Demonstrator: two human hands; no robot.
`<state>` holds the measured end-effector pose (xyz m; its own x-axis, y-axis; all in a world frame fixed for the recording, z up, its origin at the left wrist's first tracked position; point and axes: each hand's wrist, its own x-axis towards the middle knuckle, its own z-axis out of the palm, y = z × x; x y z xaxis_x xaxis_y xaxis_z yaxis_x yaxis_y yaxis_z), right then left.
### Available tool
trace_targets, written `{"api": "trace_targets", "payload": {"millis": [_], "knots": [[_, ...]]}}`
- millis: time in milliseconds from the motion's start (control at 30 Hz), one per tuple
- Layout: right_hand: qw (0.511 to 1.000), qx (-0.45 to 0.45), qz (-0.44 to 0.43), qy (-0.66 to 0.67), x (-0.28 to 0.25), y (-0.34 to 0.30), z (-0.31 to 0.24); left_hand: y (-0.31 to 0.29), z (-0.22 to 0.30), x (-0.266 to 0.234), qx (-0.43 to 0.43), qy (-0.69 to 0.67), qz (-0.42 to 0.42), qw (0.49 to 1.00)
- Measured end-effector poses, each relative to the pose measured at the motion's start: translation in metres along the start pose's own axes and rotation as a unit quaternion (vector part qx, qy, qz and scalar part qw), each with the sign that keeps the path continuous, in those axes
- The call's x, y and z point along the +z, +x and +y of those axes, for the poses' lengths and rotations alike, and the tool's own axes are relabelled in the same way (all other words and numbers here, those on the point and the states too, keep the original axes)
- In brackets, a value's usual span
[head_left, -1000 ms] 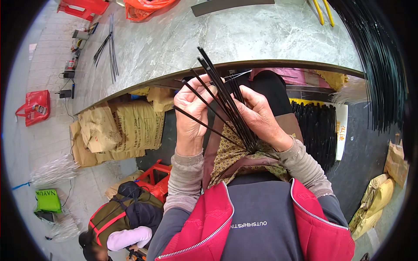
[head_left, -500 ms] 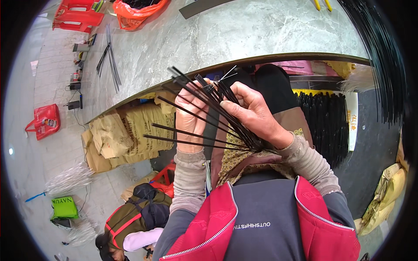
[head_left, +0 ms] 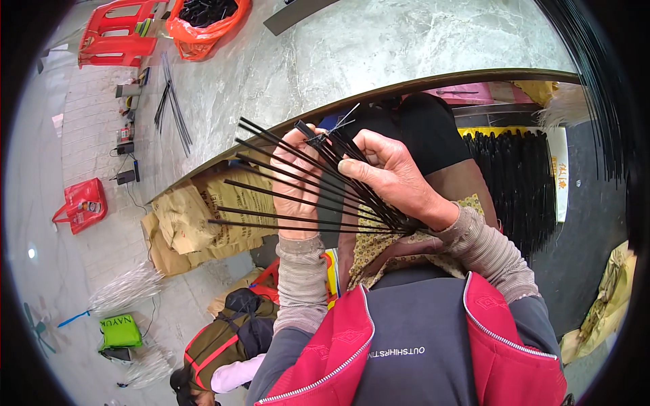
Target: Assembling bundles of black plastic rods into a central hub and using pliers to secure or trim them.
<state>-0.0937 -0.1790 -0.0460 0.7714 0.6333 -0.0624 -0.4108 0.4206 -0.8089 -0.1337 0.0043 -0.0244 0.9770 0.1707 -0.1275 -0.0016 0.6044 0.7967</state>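
In front of my lap I hold a bundle of thin black rods (head_left: 376, 203), spread like a fan toward the left and gathered together at the lower right. Thin wire (head_left: 344, 122) ends stick up from the tied upper end. My right hand (head_left: 396, 177) is closed round the thick side of the bundle, thumb pressed on the front. My left hand (head_left: 296, 177) is behind the fanned rods, palm toward me, its fingertips closed at the tied end. The rods partly cover the left fingers.
A grey stone-patterned table (head_left: 406, 44) lies ahead, with an orange bag (head_left: 193, 40) of black pieces and loose rods (head_left: 175, 108). Many black rods (head_left: 511, 183) are stacked at right. Paper sacks (head_left: 237, 210) lie below the table; another person (head_left: 227, 352) is bent over at lower left.
The rods on the left have fanned out more evenly, and their tips sit a little farther left. Both hands keep hold of the bundle. The view has shifted slightly.
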Motion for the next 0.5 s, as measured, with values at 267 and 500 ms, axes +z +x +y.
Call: {"api": "trace_targets", "payload": {"millis": [267, 500], "knots": [[0.994, 0.045, -0.031, 0.096, -0.007, 0.005, 0.0, 0.011, -0.007, -0.002, -0.01, -0.019, -0.072, 0.997], [0.997, -0.006, -0.01, 0.072, -0.002, 0.006, 0.007, 0.017, -0.008, -0.004, -0.023, -0.01, -0.058, 0.998]]}}
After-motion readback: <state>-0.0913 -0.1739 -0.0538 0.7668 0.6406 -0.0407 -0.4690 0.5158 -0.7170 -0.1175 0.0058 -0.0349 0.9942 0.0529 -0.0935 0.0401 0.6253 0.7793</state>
